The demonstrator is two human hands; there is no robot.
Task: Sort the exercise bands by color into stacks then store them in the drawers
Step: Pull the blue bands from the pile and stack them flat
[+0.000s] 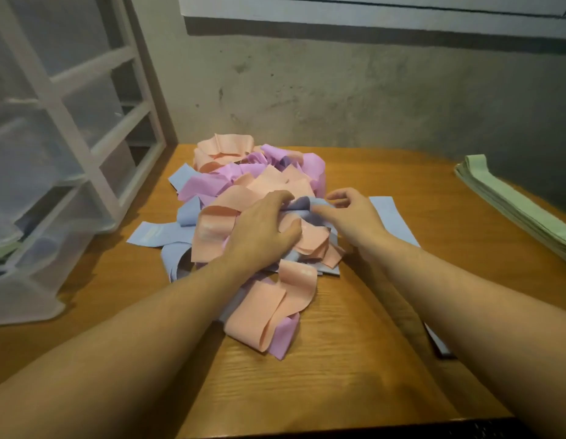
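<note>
Wooden table point(386, 312) against stained wall point(338, 90)

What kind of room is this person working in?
Probably a plain home storage or utility corner: a bare, stained concrete wall, a wooden table pushed against it, and a plastic drawer unit beside it.

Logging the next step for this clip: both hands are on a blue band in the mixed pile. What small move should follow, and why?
Probably lift the blue band free of the mixed pile and lay it on the flat blue band beside the right hand. Both hands pinch it, the left hand pressing on peach bands, and only the green stack looks sorted.
</note>
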